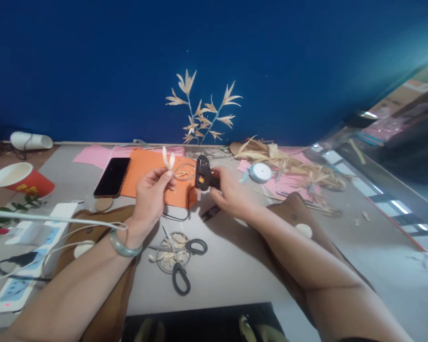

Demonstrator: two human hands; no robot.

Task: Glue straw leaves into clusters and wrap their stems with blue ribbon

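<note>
My left hand [151,192] is closed in a pinch on a small pale leaf piece [168,159], held up above the orange paper sheet [148,173]. My right hand [230,192] grips a black hot glue gun [203,173], its nozzle pointing left and down toward a small clear round dish [184,172]. The gun's black cord [178,213] loops down onto the grey table [235,266]. A green bangle [123,247] circles my left wrist.
Black-handled scissors [181,256] lie over a round dish near the front. A black phone [112,176], red paper cup [19,179], power strip [32,256], white tape roll [259,172], dried leaves [296,166] and a leaf sprig [203,114] against the blue wall surround the spot.
</note>
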